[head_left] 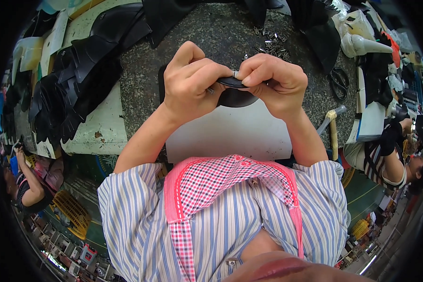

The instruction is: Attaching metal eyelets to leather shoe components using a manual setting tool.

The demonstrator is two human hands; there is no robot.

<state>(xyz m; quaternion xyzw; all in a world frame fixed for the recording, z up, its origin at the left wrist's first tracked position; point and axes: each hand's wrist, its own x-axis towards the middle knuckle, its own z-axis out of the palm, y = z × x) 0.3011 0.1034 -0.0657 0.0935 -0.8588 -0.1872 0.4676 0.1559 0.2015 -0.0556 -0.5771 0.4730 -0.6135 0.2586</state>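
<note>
Both my hands are raised over the dark speckled stone slab, pinching one black leather piece between them. My left hand grips its left end with thumb and bent fingers. On the other side, my right hand presses thumb and forefinger against the leather's edge. A small silvery metal fitting shows between the two thumbs; whether it is fixed to the leather, I cannot tell. Several loose small metal fittings lie scattered on the slab beyond my right hand.
Overlapping black leather pieces are heaped at the left. Black-handled scissors lie at the right, beyond a tape-wrapped stick. A whitish spouted bottle sits at the far right. A smooth grey plate is nearest me. Co-workers sit on both sides.
</note>
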